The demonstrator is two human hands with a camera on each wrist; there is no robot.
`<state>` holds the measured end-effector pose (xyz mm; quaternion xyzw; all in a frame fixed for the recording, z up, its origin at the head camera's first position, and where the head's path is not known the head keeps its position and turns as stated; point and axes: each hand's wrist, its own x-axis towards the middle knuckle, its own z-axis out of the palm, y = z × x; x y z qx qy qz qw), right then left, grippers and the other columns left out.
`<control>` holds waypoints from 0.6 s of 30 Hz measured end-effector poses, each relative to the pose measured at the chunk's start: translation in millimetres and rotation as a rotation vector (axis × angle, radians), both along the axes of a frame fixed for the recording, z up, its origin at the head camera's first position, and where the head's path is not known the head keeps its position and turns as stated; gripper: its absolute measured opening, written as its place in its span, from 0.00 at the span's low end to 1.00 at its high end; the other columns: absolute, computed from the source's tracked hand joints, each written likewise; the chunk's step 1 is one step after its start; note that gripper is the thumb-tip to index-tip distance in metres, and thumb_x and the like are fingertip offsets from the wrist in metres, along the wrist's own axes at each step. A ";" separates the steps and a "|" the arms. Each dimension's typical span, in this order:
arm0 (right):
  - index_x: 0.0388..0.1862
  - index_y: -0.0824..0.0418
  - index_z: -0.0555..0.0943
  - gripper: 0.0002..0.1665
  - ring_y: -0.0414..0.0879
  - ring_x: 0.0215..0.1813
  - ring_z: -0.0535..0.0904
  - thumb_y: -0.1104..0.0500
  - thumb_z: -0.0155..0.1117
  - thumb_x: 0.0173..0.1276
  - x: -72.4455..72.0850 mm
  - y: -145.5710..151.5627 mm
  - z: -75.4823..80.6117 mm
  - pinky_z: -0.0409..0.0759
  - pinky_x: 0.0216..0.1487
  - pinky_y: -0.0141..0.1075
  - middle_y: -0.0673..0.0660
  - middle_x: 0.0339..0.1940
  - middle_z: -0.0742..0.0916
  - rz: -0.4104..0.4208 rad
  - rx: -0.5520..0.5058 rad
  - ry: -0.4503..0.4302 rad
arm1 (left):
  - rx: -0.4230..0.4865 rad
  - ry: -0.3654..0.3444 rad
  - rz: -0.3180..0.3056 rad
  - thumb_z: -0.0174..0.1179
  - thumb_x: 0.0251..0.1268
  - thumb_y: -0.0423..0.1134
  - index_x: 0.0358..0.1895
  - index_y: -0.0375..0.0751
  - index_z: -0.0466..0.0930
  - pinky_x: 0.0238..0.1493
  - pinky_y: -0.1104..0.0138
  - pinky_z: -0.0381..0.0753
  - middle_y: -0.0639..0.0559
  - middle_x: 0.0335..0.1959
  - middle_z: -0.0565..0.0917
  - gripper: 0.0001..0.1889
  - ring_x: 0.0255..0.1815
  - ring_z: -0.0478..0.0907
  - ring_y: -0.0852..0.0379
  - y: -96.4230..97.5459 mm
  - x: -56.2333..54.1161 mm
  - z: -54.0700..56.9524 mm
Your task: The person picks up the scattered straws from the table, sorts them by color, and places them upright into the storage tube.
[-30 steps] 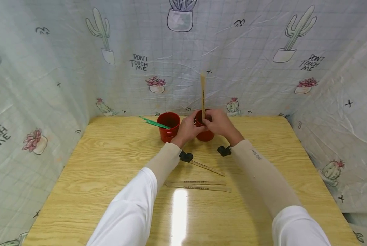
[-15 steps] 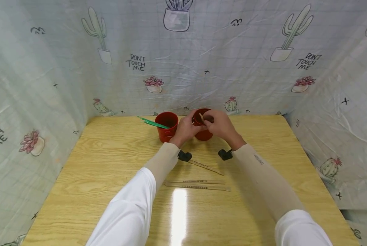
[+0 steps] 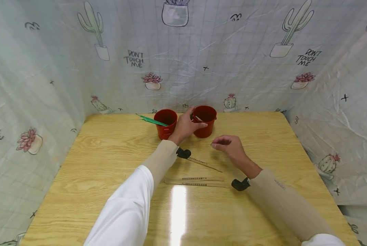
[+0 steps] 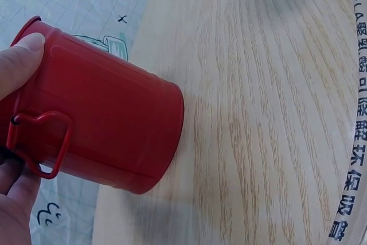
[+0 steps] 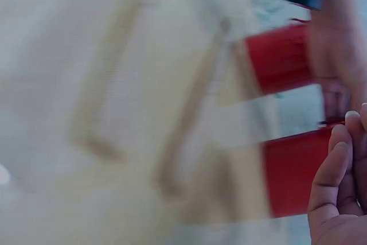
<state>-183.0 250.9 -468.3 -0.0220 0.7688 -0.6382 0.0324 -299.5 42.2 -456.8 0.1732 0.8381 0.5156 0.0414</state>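
My left hand (image 3: 184, 127) grips the rim of the right-hand red bucket (image 3: 205, 132), thumb over its near side. In the left wrist view the thumb presses the red bucket (image 4: 109, 104) near the rim, above a folded wire handle. A pale straw end (image 3: 198, 118) shows inside that bucket, the remainder hidden by the wall. My right hand (image 3: 232, 148) hovers to the right and nearer, fingers loosely bent, holding nothing. Below lie a paper-wrapped straw (image 3: 204, 164) slanting from under the left wrist and two more wrapped straws, one (image 3: 194, 179) behind the other (image 3: 197, 185).
A second red bucket (image 3: 160, 132) stands left of the left hand, with green strips (image 3: 154, 121) leaning out over its rim. Both buckets are near the back edge of the wooden table (image 3: 115, 150). A cactus-print curtain (image 3: 183, 61) hangs behind and on both sides.
The straw that stood tall in the right-hand bucket has dropped down inside it. My right hand has let it go and drawn back toward the near right. My left hand keeps its grip.
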 end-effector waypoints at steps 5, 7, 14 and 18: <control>0.47 0.72 0.88 0.15 0.38 0.41 0.87 0.61 0.74 0.68 21.6 9.1 -25.3 0.86 0.46 0.29 0.56 0.41 0.93 0.033 0.079 -0.070 | -0.024 -0.015 0.008 0.77 0.59 0.53 0.83 0.51 0.59 0.74 0.55 0.78 0.52 0.75 0.76 0.51 0.71 0.77 0.50 -0.1 0.5 2.6; 0.47 0.70 0.89 0.14 0.38 0.41 0.87 0.61 0.75 0.68 29.1 11.3 -31.5 0.85 0.44 0.29 0.62 0.42 0.93 0.047 0.115 -0.077 | -0.027 -0.019 0.008 0.77 0.59 0.52 0.84 0.49 0.57 0.76 0.54 0.76 0.51 0.77 0.74 0.52 0.74 0.75 0.49 0.1 0.6 3.1; 0.46 0.68 0.90 0.12 0.36 0.40 0.85 0.63 0.75 0.67 41.9 9.0 -43.8 0.83 0.42 0.26 0.66 0.44 0.92 0.064 0.220 -0.050 | -0.048 0.000 0.013 0.76 0.60 0.53 0.84 0.47 0.56 0.76 0.53 0.75 0.49 0.78 0.73 0.52 0.76 0.73 0.47 0.1 0.5 1.3; 0.45 0.68 0.90 0.10 0.39 0.39 0.86 0.66 0.75 0.66 44.9 3.0 -44.9 0.83 0.40 0.25 0.65 0.42 0.92 0.076 0.285 -0.019 | -0.040 0.007 0.010 0.76 0.60 0.53 0.83 0.48 0.58 0.75 0.53 0.76 0.49 0.76 0.75 0.51 0.75 0.75 0.46 -0.1 1.2 -0.8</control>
